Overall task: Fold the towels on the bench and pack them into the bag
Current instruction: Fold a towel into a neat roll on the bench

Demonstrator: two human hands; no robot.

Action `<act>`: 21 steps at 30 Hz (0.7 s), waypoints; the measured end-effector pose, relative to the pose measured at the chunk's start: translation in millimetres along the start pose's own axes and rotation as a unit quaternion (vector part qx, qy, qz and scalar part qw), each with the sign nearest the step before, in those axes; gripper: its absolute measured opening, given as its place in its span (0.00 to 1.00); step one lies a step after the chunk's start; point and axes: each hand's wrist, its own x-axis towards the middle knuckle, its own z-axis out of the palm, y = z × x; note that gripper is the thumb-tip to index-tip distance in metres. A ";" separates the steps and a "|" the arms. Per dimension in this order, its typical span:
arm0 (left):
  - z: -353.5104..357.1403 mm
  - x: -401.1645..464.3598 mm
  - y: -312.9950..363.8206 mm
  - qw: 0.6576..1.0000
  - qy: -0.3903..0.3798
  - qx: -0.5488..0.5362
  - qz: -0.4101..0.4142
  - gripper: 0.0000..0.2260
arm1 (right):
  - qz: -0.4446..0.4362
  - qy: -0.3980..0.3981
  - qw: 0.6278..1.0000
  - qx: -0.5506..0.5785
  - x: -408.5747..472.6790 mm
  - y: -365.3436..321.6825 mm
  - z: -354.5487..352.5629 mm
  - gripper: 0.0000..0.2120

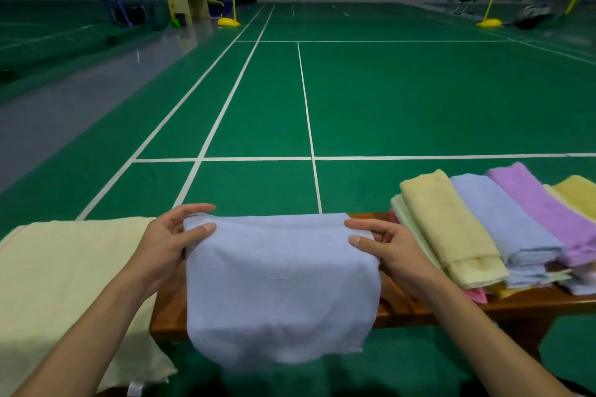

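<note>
Two hands pinch one blue towel (doubled over).

The towel at centre is plain pale blue; the cloth at left is plain pale yellow. The bench is orange-brown wood. The stack at right comprises a yellow towel, a light blue towel and a lilac towel, with pink and pale green edges beneath; the floor is green with white lines.
</note>
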 end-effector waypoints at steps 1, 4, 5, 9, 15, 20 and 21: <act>-0.5 0.0 4.5 1.000 -0.002 0.000 0.009 0.14 | -0.008 -0.004 1.000 -0.001 -0.9 -5.4 -0.1 0.15; -3.5 2.5 18.4 0.999 -0.003 0.019 0.040 0.15 | -0.042 0.002 0.999 -0.019 -6.2 -24.8 0.8 0.16; -3.9 3.2 23.6 0.998 0.001 0.027 0.051 0.15 | -0.059 0.011 0.998 -0.026 -8.1 -31.0 1.6 0.16; -3.1 5.5 46.2 0.990 0.016 0.071 0.120 0.15 | -0.130 0.052 0.988 -0.071 -6.9 -50.2 2.5 0.17; -1.3 8.1 78.0 0.956 0.080 0.176 0.221 0.14 | -0.257 0.132 0.937 -0.196 1.8 -85.6 6.1 0.22; 7.1 5.0 103.2 0.894 0.181 0.268 0.310 0.15 | -0.351 0.214 0.860 -0.303 -0.4 -109.2 17.9 0.26; 8.4 3.8 108.2 0.886 0.195 0.273 0.320 0.16 | -0.368 0.236 0.842 -0.315 -1.9 -112.3 20.5 0.25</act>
